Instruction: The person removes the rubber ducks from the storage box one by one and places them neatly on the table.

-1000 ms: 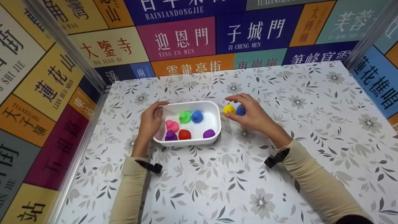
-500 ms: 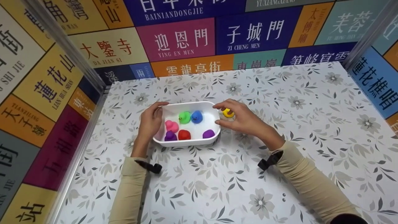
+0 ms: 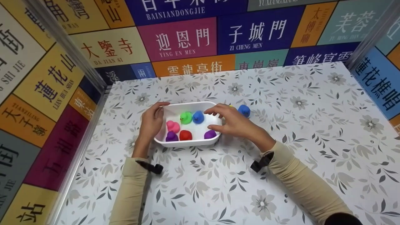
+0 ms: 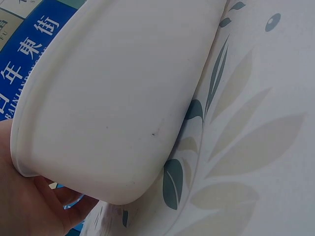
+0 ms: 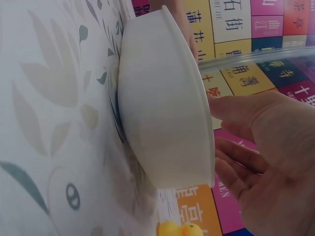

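Note:
A white plastic tub (image 3: 193,143) stands on the table with several small rubber ducks inside. Green (image 3: 186,117) and blue ducks (image 3: 198,117) sit toward its back; pink (image 3: 173,126), red (image 3: 185,135) and two purple ducks (image 3: 210,134) sit lower down. At the tub's left end, my left hand (image 3: 151,123) holds the rim, as the left wrist view also shows. My right hand (image 3: 234,121) hovers over the right end, thumb and fingers spread, no duck visible between them. Behind it lie a blue duck (image 3: 244,111) and a mostly hidden yellow duck (image 5: 173,229).
The flower-patterned tabletop (image 3: 206,187) surrounds the tub. Panels with large printed characters (image 3: 178,39) rise behind it and along both sides, with a metal corner post (image 3: 84,59) at the left.
My right hand has moved left, from around the yellow and blue ducks beside the tub to above its right end. The left hand, the tub and the ducks inside look unmoved.

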Demonstrator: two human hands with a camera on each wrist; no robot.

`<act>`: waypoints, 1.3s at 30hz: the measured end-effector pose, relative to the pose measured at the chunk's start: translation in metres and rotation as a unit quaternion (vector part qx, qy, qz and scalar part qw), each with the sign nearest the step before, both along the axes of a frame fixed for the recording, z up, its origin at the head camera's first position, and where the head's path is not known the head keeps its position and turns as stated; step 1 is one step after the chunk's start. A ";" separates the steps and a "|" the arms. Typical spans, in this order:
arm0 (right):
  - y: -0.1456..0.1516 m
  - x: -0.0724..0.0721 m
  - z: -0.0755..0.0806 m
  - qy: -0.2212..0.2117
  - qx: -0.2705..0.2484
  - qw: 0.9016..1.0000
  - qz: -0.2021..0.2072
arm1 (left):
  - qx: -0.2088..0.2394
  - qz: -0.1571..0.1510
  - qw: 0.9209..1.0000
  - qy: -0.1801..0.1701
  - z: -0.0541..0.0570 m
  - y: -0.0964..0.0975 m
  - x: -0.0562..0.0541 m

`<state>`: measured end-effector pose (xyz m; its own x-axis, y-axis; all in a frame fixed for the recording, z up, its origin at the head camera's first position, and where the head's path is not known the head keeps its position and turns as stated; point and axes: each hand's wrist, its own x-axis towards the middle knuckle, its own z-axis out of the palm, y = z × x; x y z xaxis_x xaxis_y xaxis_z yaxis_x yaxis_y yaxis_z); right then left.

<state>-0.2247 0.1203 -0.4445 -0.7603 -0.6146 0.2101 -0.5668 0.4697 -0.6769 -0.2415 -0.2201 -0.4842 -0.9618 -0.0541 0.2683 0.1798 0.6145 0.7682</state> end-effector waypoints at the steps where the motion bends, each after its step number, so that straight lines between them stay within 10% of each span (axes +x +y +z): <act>1: -0.002 0.000 -0.001 -0.001 0.000 1.000 0.000 | -0.003 0.000 1.000 0.000 0.000 0.000 0.000; 39: -0.069 -0.005 -0.016 0.039 0.097 0.984 -0.143 | 0.000 0.003 1.000 -0.006 0.000 0.001 -0.001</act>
<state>-0.2292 0.0515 -0.4600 -0.8946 -0.4113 0.1745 -0.4385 0.7335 -0.5194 -0.2423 -0.2196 -0.4837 -0.9648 -0.0601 0.2561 0.1661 0.6156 0.7703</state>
